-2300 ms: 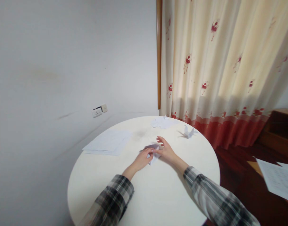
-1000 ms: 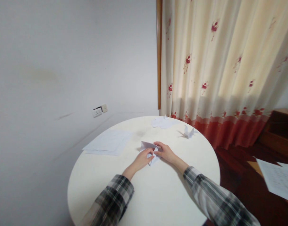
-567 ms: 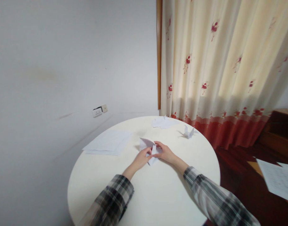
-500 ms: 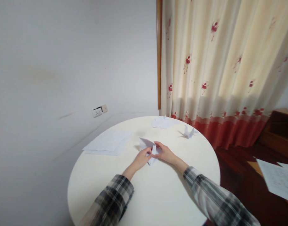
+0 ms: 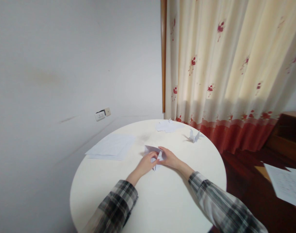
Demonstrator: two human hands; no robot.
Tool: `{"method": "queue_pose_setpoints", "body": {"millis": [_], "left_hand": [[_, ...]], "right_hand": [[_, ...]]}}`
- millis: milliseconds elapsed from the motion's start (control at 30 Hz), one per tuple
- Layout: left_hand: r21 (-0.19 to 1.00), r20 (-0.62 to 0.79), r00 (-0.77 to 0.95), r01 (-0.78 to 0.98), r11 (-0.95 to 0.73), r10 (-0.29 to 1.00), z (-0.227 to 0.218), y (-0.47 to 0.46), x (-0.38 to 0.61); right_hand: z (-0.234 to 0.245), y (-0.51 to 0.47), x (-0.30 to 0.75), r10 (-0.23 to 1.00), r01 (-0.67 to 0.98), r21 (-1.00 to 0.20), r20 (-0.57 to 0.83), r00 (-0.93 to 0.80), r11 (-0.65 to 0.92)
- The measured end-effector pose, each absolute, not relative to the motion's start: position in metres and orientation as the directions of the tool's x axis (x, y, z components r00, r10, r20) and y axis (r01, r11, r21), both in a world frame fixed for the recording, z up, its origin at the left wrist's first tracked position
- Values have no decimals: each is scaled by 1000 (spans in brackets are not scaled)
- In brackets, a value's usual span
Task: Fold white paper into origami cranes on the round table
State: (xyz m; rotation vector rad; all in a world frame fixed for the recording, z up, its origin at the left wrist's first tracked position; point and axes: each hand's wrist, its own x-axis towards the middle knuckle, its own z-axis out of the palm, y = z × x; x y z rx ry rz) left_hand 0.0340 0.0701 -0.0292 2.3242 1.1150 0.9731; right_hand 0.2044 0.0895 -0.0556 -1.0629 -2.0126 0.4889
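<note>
Near the middle of the white round table (image 5: 162, 200), a partly folded piece of white paper (image 5: 149, 148) is between my two hands. My left hand (image 5: 147, 162) grips it from the left, fingers curled and thumb at the centre fold. From the right, my right hand (image 5: 170, 158) pinches it, with fingers behind and thumb in front. One flat panel stands up at the back left of the paper, and a narrow point sticks out toward me below the fingers. My hands cover most of the centre folds.
A stack of white sheets (image 5: 109, 147) lies at the table's left. At the back right stands a folded paper crane (image 5: 194, 136); more white paper (image 5: 168, 126) lies at the far edge. Written sheets (image 5: 283, 184) are off to the right, below a floral curtain (image 5: 225, 64).
My left fingers have shifted slightly around the centre of the folded paper. Its upright back panel has tipped lower. My right hand has hardly moved.
</note>
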Motion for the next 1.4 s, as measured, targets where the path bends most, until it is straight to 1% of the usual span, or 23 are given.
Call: {"method": "queue_pose_setpoints", "body": {"millis": [167,300,400,467,600,733,967,1100,1267,1400], "left_hand": [[473,433,370,683,-557,822,-27,65,36],[439,462,370,694,-571,806,-25,63,37],[466,482,392,643,-608,784,-27,66,39],[513,487,387,599,-614,783,-28,69,39],[645,452,349,508,-571,821,-31,74,39],[711,424,323,460,-532,846,-33,76,37],[757,419,283,416,-504,863,-36,78,36],[752,424,282,420,-508,861,-34,75,36],[735,414,281,459,-500,866,-29,72,36],[740,401,289,458,-493,869,-28,71,36]], "right_hand": [[-59,91,202,804,583,-558,473,-360,590],[-57,89,200,803,603,-533,452,-390,593],[-55,89,200,802,597,-539,448,-395,595],[-54,88,200,801,587,-546,451,-394,597],[-53,87,200,808,578,-565,447,-385,588],[-52,86,200,814,575,-577,442,-377,580],[-50,85,201,800,551,-580,450,-397,600],[-48,84,201,804,551,-586,437,-402,594],[-46,83,200,767,510,-573,468,-439,641],[-46,82,200,767,504,-579,468,-438,641]]}}
